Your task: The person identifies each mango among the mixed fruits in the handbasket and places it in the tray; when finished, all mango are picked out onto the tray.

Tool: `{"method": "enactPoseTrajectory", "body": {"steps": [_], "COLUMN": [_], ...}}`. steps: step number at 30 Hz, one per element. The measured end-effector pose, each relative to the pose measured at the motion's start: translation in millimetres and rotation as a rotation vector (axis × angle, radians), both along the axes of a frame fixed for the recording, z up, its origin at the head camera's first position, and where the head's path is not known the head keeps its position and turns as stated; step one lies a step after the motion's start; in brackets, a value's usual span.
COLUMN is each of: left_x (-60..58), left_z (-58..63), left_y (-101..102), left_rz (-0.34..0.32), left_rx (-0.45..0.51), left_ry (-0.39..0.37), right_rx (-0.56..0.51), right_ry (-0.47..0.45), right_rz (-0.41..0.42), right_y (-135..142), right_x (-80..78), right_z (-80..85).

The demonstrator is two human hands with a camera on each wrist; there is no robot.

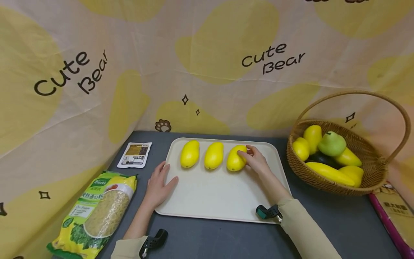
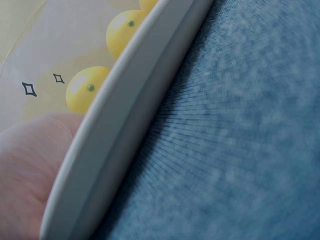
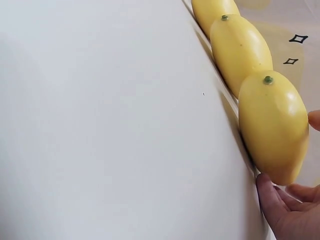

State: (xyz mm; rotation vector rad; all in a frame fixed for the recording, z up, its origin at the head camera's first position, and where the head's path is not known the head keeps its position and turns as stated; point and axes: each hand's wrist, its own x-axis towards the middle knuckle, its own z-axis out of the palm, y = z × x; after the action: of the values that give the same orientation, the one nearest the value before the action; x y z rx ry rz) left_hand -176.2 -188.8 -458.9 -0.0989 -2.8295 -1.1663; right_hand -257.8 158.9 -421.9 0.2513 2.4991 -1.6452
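Observation:
Three yellow mangoes stand in a row along the far half of a cream tray [image 1: 213,198]: a left mango [image 1: 189,154], a middle mango [image 1: 214,155] and a right mango [image 1: 235,159]. My right hand [image 1: 257,162] holds the right mango at its right side, thumb and fingers curled about it. The right wrist view shows the thumb [image 3: 270,197] at that mango's lower end and a fingertip [image 3: 314,120] at its side. On the tray's left edge rests my left hand [image 1: 159,189], fingers extended and thumb spread over the rim. The left wrist view hides most of that hand behind the tray.
To the right stands a wicker basket [image 1: 336,190] holding several fruits, among them a green pear [image 1: 332,143]. A Knorr pasta bag [image 1: 97,212] and a small white packet [image 1: 134,155] lie at left. Another package [image 1: 392,212] lies at the right edge. A printed cloth hangs behind.

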Motion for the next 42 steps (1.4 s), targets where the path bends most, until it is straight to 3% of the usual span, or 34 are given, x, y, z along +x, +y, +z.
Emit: {"method": "enactPoseTrajectory", "body": {"steps": [14,20,25,32,37,42], "left_x": [-1.0,-2.8,-1.6,-3.0,-3.9,-3.8], "left_z": [0.1,-1.7,-1.0,-2.1,-3.6,-3.6], "left_y": [1.2,2.6,2.6,-0.2,0.6,1.9], "left_rz": [-0.002,-0.009,-0.006,0.001,-0.001,-0.007], "left_rx": [-0.001,-0.009,-0.009,-0.021,-0.015,-0.021], "left_ry": [-0.007,0.009,0.0,-0.017,-0.024,-0.022], "right_rx": [-0.072,0.024,0.184,0.406,0.563,0.713], "right_ry": [0.011,0.037,0.102,0.295,0.377,0.313], "right_rz": [0.038,0.138,0.289,0.482,0.508,0.525], "right_y": [9.6,24.2,42.1,79.4,116.1,164.0], "right_x": [12.1,30.5,52.1,80.3,91.5,90.0], "right_z": [5.7,20.0,44.5,97.9,132.8,152.1]}}
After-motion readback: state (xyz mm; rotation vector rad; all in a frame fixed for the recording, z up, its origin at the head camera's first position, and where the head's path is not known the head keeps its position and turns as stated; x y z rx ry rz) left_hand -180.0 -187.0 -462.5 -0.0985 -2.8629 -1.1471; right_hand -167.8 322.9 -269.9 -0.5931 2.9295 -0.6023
